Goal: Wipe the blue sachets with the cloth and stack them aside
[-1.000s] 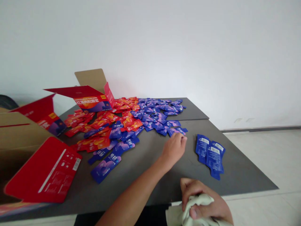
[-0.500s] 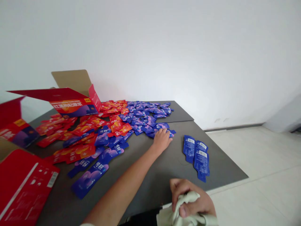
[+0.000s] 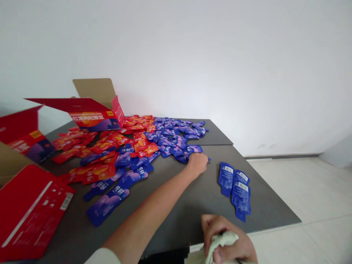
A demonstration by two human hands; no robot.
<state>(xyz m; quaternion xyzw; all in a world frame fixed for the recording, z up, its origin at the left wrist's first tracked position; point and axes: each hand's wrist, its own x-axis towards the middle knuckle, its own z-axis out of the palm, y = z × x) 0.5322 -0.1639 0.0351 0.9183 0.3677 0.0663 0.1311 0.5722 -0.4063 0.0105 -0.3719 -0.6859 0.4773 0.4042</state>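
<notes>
My left hand (image 3: 198, 164) is at the right end of the pile of blue pouches (image 3: 176, 137), its fingers curled round a blue pouch that shows mostly hidden beneath them. At the front edge of the table, my right hand (image 3: 229, 238) is closed on a pale green cloth (image 3: 224, 240). Between the two hands and to the right, several blue pouches (image 3: 242, 194) lie with their barcode sides up. Red pouches (image 3: 99, 171) are heaped to the left, with some blue ones among and in front of them.
An open red box (image 3: 96, 117) stands at the back left of the grey table (image 3: 181, 209). Two more box parts, a red flap (image 3: 22, 128) and a red box side (image 3: 35, 212), are at the left. A white wall rises behind.
The fingers of my left hand have curled in over the pouch they lay on. My right hand still grips the cloth. The whole view has shifted slightly.
</notes>
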